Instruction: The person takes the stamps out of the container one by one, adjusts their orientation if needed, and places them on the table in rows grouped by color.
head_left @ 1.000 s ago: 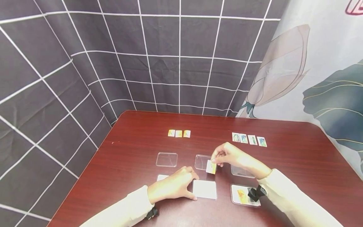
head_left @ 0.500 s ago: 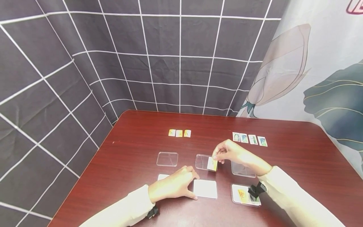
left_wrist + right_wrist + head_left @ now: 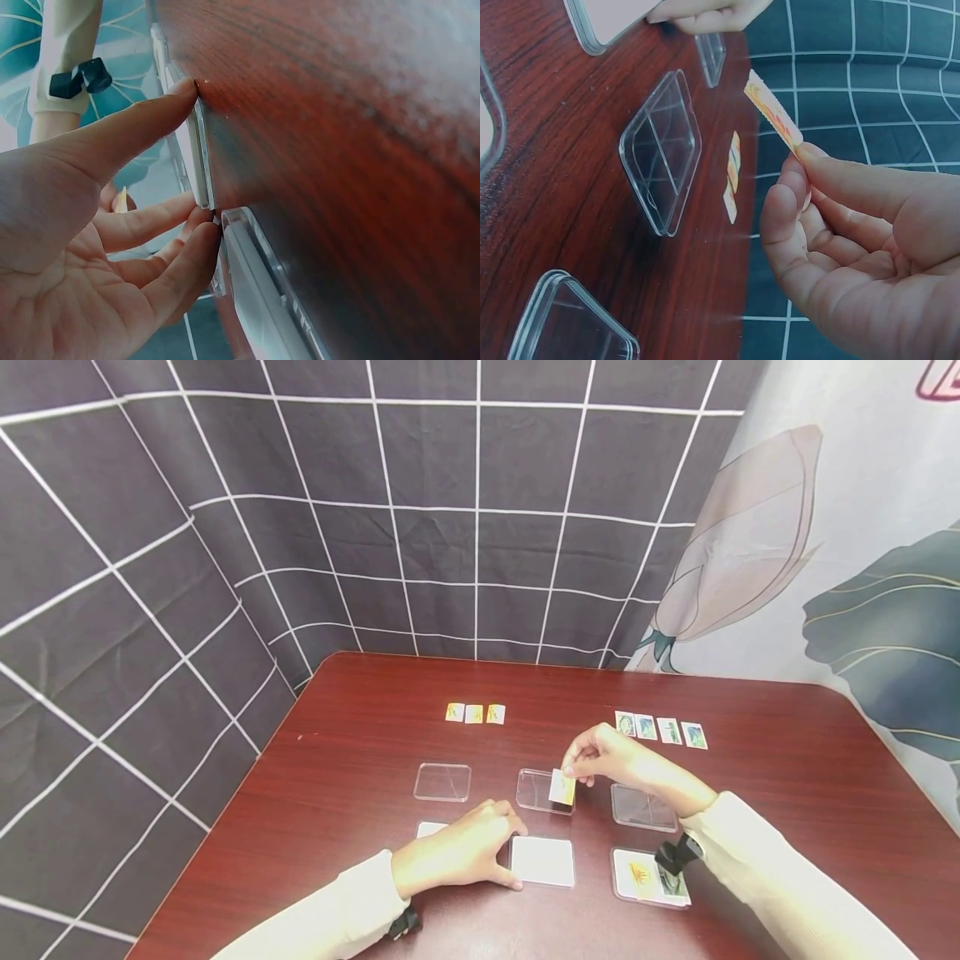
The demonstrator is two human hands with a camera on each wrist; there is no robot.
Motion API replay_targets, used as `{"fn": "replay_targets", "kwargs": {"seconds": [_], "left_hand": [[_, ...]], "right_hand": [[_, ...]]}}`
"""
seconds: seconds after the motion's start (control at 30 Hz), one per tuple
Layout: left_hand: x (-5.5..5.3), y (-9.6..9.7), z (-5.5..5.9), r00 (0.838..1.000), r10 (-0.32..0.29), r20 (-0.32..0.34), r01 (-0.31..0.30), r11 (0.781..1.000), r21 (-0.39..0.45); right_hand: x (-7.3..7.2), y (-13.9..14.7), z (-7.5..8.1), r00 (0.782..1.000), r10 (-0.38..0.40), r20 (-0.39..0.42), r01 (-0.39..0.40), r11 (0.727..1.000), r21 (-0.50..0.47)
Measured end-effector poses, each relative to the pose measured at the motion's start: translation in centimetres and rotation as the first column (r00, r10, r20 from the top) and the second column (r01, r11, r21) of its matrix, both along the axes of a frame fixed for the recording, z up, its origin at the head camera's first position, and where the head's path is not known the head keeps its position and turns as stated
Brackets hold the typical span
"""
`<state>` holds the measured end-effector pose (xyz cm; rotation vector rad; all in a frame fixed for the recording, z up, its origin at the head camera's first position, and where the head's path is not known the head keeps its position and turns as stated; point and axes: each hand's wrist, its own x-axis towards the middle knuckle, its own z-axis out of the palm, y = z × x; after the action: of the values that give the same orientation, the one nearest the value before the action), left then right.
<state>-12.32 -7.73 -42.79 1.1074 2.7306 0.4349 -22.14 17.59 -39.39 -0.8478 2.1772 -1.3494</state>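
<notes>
My right hand (image 3: 603,758) pinches a small yellow-and-white postage stamp (image 3: 562,787) by its edge between thumb and forefinger. The right wrist view shows the saw-toothed border of this stamp (image 3: 772,112) held above the table. In the head view it overlaps a clear plastic lid (image 3: 531,790) at the middle. Below that, my left hand (image 3: 467,845) rests at the left side of a clear case with a white insert (image 3: 542,862). In the left wrist view its thumb and fingers, fairly straight, touch the two ends of that case's edge (image 3: 196,154).
Three yellow stamps (image 3: 474,714) lie at the back; several green-blue stamps (image 3: 669,731) form a row at back right. Clear lids lie left (image 3: 442,782) and right (image 3: 641,810). A case holding stamps (image 3: 649,878) sits front right. My left hand partly covers another white-filled case (image 3: 429,828).
My right hand has risen slightly, and the stamp has shifted from the clear lid's near right corner to over its right part. My left hand stays put.
</notes>
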Motion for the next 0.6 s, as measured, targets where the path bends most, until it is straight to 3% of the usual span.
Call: {"fn": "replay_targets", "kwargs": {"seconds": [0.6], "left_hand": [[0.00, -0.04, 0.06, 1.000, 0.000, 0.001, 0.000, 1.000, 0.001]], "right_hand": [[-0.86, 0.01, 0.55, 0.999, -0.037, -0.006, 0.037, 0.999, 0.023]]}}
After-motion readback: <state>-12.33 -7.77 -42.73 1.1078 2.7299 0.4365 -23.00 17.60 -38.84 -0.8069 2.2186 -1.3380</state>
